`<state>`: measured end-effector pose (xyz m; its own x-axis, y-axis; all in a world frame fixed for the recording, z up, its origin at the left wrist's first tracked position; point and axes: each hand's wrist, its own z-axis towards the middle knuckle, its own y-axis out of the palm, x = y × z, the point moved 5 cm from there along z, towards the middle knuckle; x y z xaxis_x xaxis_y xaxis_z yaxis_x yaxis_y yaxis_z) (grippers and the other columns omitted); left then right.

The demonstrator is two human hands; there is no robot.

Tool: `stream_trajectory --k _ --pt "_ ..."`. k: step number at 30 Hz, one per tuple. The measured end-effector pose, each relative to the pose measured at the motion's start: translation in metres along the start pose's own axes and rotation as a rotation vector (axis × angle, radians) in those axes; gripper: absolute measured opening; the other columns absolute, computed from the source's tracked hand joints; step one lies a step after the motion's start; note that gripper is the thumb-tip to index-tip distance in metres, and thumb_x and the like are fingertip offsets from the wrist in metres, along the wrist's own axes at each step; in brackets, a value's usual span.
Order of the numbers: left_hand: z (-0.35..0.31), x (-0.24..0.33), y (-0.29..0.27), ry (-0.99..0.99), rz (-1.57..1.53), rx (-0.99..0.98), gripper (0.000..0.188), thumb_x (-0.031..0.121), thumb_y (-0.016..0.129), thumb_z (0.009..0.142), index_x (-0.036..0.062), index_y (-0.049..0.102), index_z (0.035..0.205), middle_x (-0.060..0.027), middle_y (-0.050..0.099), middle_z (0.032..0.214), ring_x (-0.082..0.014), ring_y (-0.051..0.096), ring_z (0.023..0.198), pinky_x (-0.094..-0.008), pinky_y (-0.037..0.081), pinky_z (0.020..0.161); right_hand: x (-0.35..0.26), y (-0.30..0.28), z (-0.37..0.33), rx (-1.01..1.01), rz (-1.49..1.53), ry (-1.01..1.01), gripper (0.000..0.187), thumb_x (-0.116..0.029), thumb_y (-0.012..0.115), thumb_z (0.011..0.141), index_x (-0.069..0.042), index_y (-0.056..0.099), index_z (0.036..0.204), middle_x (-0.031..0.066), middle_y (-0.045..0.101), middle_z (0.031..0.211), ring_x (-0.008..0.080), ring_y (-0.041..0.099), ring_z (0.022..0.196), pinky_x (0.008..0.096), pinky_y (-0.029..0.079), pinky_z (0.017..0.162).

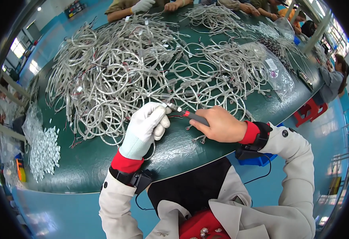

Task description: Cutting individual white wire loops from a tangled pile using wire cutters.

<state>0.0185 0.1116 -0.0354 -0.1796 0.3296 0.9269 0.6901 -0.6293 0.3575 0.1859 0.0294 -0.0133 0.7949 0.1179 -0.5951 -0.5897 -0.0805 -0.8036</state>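
The pliers (200,119) have dark grey grips with red sections and a short metal head. They sit above the near part of the green table (178,155), at the near edge of the cable heap (114,71), head directed to my left. The cable (154,150) has a clear sheath with a silvery look; a length of it shows below my left glove.

My left hand (144,124), in a white glove, is closed on the cable, thumb and fingers together at the pliers' head. The end pinched there is too small to identify. My right hand (221,124), bare, is clamped around the grips. The jaws are partly covered by the glove; I cannot tell their opening.

Count: 2 hands, 1 glove on my own hands, 1 pair of pliers, 2 black wrist straps (121,174), 1 pile of small white pieces (44,153) at the left, 1 blue bin (257,160) below the table edge. The heaped cables are too tangled to count.
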Motion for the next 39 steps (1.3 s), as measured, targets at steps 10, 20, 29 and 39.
stream_trajectory --k 10,20,29,39 --pt "0.0 0.005 0.0 0.06 -0.187 -0.003 0.024 0.02 0.049 0.098 -0.0034 0.055 0.101 -0.0059 0.059 0.073 -0.0079 0.043 0.053 -0.0215 0.034 0.046 0.005 -0.05 0.001 -0.12 0.313 0.077 0.028 -0.029 0.058 0.092 -0.001 0.06 0.084 0.0081 0.062 0.067 0.0199 0.059 0.057 0.0339 0.046 0.056" --pt "-0.004 0.002 0.0 -0.004 -0.296 -0.011 0.019 0.02 0.054 0.094 0.0013 0.056 0.097 -0.0111 0.061 0.082 -0.0109 0.046 0.058 -0.0244 0.036 0.05 0.073 -0.109 0.118 0.606 -0.283 0.067 0.022 -0.022 0.06 0.076 -0.004 0.063 0.088 0.018 0.067 0.081 0.0356 0.065 0.075 0.0466 0.05 0.069" --pt "-0.006 -0.002 0.01 -0.009 -0.274 -0.075 0.012 0.011 0.055 0.088 0.0023 0.049 0.082 -0.0177 0.061 0.09 -0.0094 0.04 0.051 -0.0237 0.034 0.047 0.094 -0.064 0.218 0.434 -0.339 0.073 0.022 -0.011 0.059 0.074 -0.006 0.057 0.095 0.0193 0.065 0.083 0.0392 0.064 0.08 0.0497 0.048 0.068" --pt "0.002 -0.016 0.002 -0.029 -0.298 -0.04 0.011 0.009 0.054 0.086 0.0034 0.046 0.081 -0.016 0.06 0.085 -0.006 0.032 0.045 -0.0212 0.031 0.043 0.084 -0.063 0.215 0.515 -0.497 -0.134 0.02 -0.01 0.06 0.075 -0.002 0.058 0.093 0.0165 0.065 0.082 0.0357 0.064 0.082 0.0477 0.049 0.07"
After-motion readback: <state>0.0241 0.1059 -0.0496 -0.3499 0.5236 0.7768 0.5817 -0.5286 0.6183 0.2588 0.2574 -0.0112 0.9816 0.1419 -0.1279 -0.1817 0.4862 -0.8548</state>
